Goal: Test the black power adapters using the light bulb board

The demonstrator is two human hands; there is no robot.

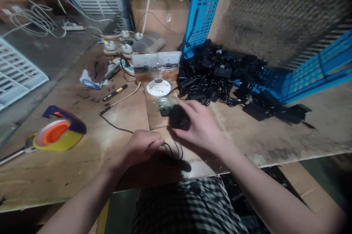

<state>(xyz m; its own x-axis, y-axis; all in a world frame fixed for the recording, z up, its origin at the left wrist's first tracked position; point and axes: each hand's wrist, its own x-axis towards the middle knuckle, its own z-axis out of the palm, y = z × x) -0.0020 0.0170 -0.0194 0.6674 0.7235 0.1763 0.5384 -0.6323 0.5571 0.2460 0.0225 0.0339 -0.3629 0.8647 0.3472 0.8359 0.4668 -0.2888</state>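
My right hand [199, 124] is closed over a black power adapter [178, 117] on the wooden table [82, 164], just in front of a small board with a white lamp socket [158, 87] and a clear bulb. My left hand [143, 146] is curled shut around the adapter's black cable [173, 151], which loops toward the table's front edge. The fingers of both hands are bent.
A pile of black adapters [220, 80] spills from a tipped blue plastic crate [302, 76] at the right. A tape dispenser [59, 131] sits at the left. A pen [114, 93], white sockets, cords and a power strip [73, 26] lie farther back.
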